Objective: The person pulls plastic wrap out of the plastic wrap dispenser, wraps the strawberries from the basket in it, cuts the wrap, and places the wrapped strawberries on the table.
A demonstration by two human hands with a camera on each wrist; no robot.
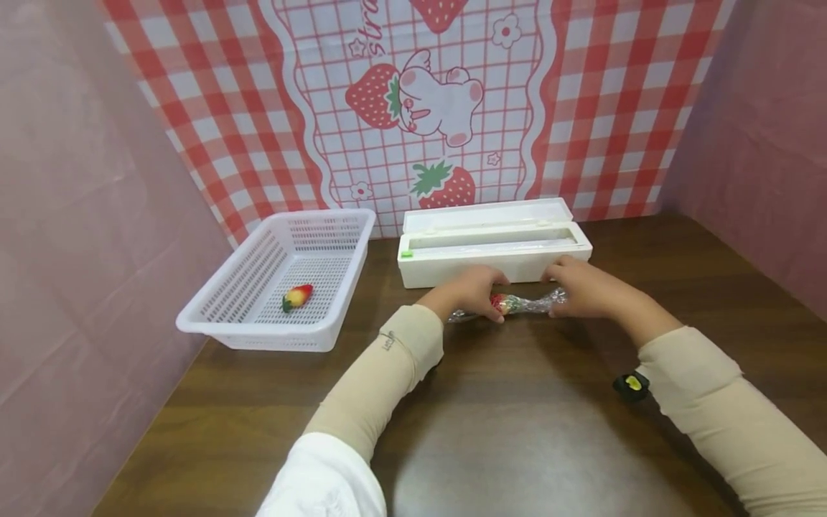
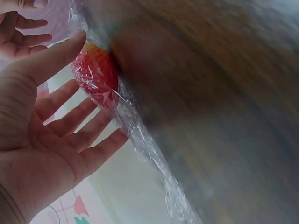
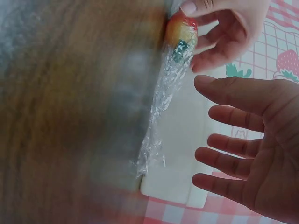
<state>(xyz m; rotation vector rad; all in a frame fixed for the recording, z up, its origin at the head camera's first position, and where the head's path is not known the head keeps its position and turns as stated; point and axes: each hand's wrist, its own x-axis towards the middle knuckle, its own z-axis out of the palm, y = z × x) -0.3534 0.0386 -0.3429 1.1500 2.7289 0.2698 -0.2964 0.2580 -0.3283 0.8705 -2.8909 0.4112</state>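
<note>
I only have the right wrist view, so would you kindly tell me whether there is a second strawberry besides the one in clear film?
Observer: Yes, the head view shows a second strawberry lying inside a white basket.
Operator: Thank you; does the clear film continue past the red end of the wrapped strawberry?
Observer: It does; the left wrist view shows a length trailing beyond that end.
Operator: And is there anything green on the white box?
Observer: Yes, a small green tab sits at its left end.
</note>
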